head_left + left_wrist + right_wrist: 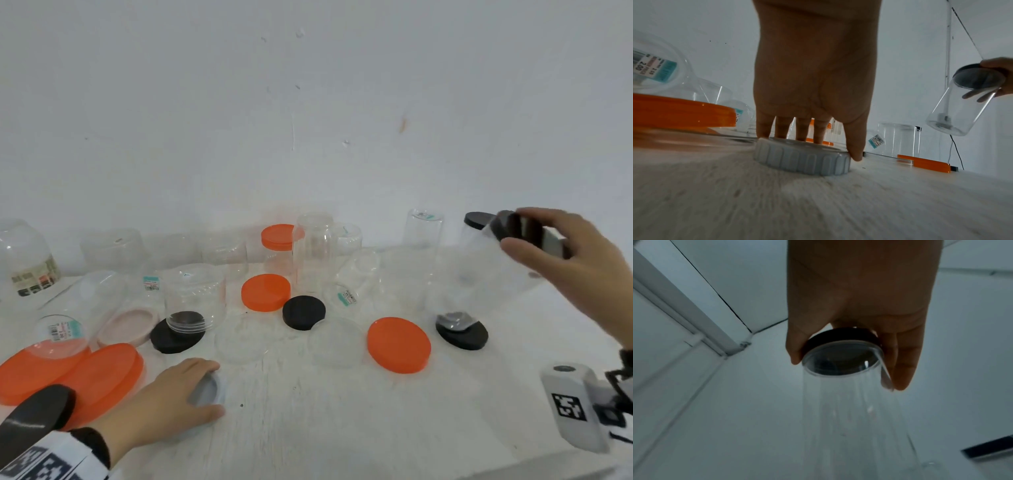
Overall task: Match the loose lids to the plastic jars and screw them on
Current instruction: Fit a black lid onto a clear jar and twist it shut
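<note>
The left hand covers most of the grey ribbed lid in the head view; only its right edge shows. The clear jar is motion-blurred, and its base is cut off by the lower edge of the right wrist view. Price-label print is too small to read. The back-row jars merge with the wall, outlines indistinct.

From the head camera I'm looking forward and down across the worktop toward the wall. My left wrist camera sits low, almost on the surface, looking along the fingers. My right wrist camera is raised, tight on its capped jar; that jar shows in the left wrist view too.
</note>
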{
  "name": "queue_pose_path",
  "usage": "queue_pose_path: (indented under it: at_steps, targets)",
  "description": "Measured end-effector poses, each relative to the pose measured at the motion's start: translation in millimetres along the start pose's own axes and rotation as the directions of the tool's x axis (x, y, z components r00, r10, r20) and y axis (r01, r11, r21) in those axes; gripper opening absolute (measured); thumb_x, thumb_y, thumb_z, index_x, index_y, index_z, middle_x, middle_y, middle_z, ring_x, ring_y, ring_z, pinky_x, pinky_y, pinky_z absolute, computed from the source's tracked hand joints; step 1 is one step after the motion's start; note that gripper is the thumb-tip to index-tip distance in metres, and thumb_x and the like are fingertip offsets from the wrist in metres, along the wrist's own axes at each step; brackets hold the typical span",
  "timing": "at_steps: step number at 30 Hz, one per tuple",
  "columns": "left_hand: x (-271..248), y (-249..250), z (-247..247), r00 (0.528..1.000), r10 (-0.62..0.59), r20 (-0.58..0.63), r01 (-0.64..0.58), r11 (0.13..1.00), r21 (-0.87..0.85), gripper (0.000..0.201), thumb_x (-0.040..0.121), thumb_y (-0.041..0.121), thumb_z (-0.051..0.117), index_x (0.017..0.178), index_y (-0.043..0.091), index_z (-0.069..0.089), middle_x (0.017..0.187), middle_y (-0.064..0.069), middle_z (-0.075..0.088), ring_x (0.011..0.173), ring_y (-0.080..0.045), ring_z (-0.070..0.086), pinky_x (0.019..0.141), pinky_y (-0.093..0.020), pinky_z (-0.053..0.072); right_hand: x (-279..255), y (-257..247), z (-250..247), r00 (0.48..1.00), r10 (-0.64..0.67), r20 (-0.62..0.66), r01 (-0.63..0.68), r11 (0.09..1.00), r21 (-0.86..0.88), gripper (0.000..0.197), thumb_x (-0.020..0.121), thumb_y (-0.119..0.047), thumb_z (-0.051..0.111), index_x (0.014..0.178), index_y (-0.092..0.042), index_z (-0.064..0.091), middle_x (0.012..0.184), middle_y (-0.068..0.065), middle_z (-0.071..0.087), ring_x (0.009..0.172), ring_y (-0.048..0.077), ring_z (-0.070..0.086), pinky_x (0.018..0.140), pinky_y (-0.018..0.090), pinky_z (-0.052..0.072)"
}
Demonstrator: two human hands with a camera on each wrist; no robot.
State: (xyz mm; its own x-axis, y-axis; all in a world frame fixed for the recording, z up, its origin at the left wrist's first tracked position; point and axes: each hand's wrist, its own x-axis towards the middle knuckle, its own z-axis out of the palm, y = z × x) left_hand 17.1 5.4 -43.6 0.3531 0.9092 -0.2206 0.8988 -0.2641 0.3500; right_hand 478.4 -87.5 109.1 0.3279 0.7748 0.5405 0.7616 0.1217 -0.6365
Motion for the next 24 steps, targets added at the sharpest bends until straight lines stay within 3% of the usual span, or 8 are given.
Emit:
queue_pose_path:
  at_steps: [2,3,5,8,13,21,22,24]
  targets:
    - [0.5,-1.5,0.7,1.0,0.003,-0.004,-0.004,1.0,-0.006,0.074,0.085,0.06,0.06,0.145,0.034,0.025,0.147,0.018,0.025,0.137,-0.003,0.027,0.113,-0.02,0.023,16.8,25.1,-2.5,0.995,0.029,-0.098,-0.04,0.993,-0.108,0.041,0.073,-0.058,0.073,0.106,-0.042,0.053,0.105,-0.025,0.055,0.098,0.015,0.053,0.081,0.039,0.046]
    - [0.8,-1.9,1.2,1.0,0.004,-0.006,-0.004,1.0,-0.008,0.073,0.085,0.06,0.06,0.145,0.035,0.025,0.146,0.019,0.025,0.137,-0.002,0.027,0.113,-0.02,0.023,25.0,38.8,-0.6,0.99,0.069,-0.122,-0.087,0.985,-0.15,0.048,0.073,-0.055,0.075,0.111,-0.034,0.053,0.111,-0.013,0.056,0.098,0.017,0.052,0.081,0.038,0.044]
    - [1.5,-2.1,2.2,1.0,0.011,-0.016,-0.011,1.0,0.001,0.073,0.085,0.06,0.059,0.144,0.035,0.025,0.145,0.02,0.026,0.136,-0.001,0.026,0.113,-0.019,0.023,38.3,63.7,6.9,0.977,0.166,-0.131,-0.192,0.958,-0.214,0.063,0.072,-0.046,0.079,0.121,-0.019,0.049,0.122,0.005,0.048,0.097,0.02,0.046,0.083,0.037,0.04]
    - [1.9,-2.1,2.5,0.999,0.02,-0.032,-0.019,1.0,0.007,0.073,0.084,0.062,0.058,0.143,0.038,0.023,0.142,0.022,0.025,0.134,0.001,0.026,0.11,-0.015,0.023,52.8,91.6,19.7,0.959,0.264,-0.1,-0.281,0.918,-0.28,0.065,0.074,-0.037,0.08,0.12,-0.009,0.044,0.127,0.015,0.041,0.096,0.024,0.042,0.086,0.042,0.041]
    - [0.5,0.8,0.8,1.0,0.006,-0.011,-0.006,1.0,0.023,0.072,0.084,0.063,0.057,0.141,0.043,0.019,0.141,0.025,0.02,0.132,0.004,0.025,0.108,-0.014,0.023,73.4,117.3,29.0,0.928,0.36,-0.09,-0.369,0.864,-0.343,0.065,0.076,-0.037,0.079,0.12,-0.005,0.044,0.127,0.02,0.039,0.108,0.041,0.048,0.091,0.053,0.045]
    - [-1.0,7.2,-4.9,0.998,-0.049,0.025,0.048,0.998,0.029,0.076,0.081,0.069,0.056,0.139,0.044,0.014,0.145,0.022,0.017,0.138,0.003,0.02,0.113,-0.014,0.014,99.4,131.5,34.1,0.908,0.409,-0.088,-0.404,0.806,-0.432,0.064,0.082,-0.041,0.072,0.125,-0.002,0.045,0.128,0.024,0.041,0.115,0.046,0.043,0.096,0.054,0.04]
    - [-2.4,8.9,-6.1,0.998,-0.05,0.036,0.048,0.998,0.032,0.082,0.075,0.075,0.057,0.138,0.045,0.014,0.144,0.024,0.016,0.138,0.004,0.019,0.112,-0.012,0.013,102.1,132.0,34.4,0.907,0.414,-0.077,-0.4,0.792,-0.46,0.062,0.084,-0.041,0.069,0.126,-0.002,0.045,0.129,0.023,0.042,0.116,0.046,0.042,0.096,0.053,0.039]
    - [-4.0,9.4,-9.5,0.995,-0.065,0.077,0.065,0.998,0.008,0.106,0.045,0.096,0.046,0.135,0.049,0.016,0.138,0.034,0.014,0.135,0.009,0.02,0.108,-0.008,0.01,107.0,133.1,34.7,0.904,0.427,-0.035,-0.38,0.763,-0.524,0.059,0.087,-0.041,0.066,0.127,-0.003,0.047,0.126,0.022,0.043,0.114,0.046,0.042,0.094,0.049,0.038]
